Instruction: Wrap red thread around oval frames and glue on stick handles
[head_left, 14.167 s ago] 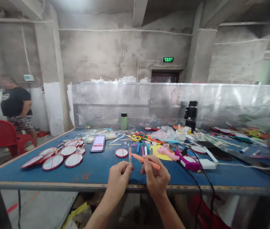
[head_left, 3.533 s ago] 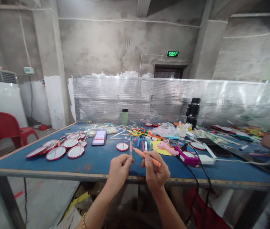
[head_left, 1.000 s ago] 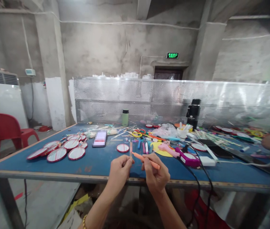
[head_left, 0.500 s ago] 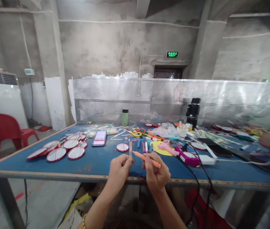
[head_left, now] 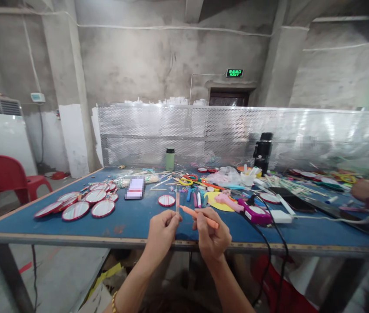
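Near the table's front edge my left hand is closed, pinching a flat craft stick upright between thumb and fingers. The stick looks pale orange. My right hand grips an orange marker, its tip pointing left at the stick's lower part, close to my left fingers. Whether tip and stick touch, I cannot tell. Just beyond my left hand lies a round red-rimmed disc. Several markers lie on the blue table past my hands.
Several red-rimmed discs are piled at left beside a phone. A green bottle and black thermos stand behind. At right are a purple device, black cables and another person's hand.
The whole view has shifted very slightly. My hands keep the same grip on the stick and marker, with almost no movement.
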{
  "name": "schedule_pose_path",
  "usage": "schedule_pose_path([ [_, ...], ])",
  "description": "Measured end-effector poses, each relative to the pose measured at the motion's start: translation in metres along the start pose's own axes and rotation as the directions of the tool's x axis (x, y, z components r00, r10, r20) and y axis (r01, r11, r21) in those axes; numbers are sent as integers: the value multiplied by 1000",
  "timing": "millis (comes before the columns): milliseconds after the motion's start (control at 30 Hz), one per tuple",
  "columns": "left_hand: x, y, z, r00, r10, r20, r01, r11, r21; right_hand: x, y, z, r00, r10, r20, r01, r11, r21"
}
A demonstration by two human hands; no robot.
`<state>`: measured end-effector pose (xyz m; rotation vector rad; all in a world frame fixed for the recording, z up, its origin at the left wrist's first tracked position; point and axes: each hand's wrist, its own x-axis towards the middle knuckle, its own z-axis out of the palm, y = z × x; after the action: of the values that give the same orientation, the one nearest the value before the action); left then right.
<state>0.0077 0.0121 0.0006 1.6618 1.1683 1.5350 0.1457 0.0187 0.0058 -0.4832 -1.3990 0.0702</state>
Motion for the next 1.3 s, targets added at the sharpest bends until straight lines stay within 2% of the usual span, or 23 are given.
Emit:
schedule_pose_path([
  [100, 0, -1, 0, 1000, -1, -1, 1, 1000, 6, 0, 1, 0, 1000, 2, -20, -1, 1000, 30],
  [300, 0, -2, 1, 1000, 15, -2, -15, 1000, 26, 2, -3, 0, 999, -18, 36, 17, 1000, 7],
  [500, -1, 0, 0, 1000, 5, 2, -5, 1000, 6, -1, 2, 0, 999, 19, -31, -17, 999, 51],
  [600, -1, 1, 0, 1000, 7, -3, -7, 1000, 8, -1, 1, 0, 1000, 1, 1, -1, 997, 81],
  [733, 0, 1, 0, 1000, 14, -3, -14, 1000, 14, 1, 0, 0, 998, -16, 56, 14, 999, 37],
  [933, 1, -2, 1, 1000, 12, -8, -12, 1000, 9, -1, 2, 0, 999, 17, -35, -14, 998, 65],
  [1133, -1, 0, 0, 1000, 12, -4, -12, 1000, 21, 0, 2, 0, 999, -25, 25, 24, 998, 50],
  [1300, -1, 0, 0, 1000, 14, -9, -14, 1000, 11, 0, 3, 1, 1000, 9, -17, -9, 1000, 30],
])
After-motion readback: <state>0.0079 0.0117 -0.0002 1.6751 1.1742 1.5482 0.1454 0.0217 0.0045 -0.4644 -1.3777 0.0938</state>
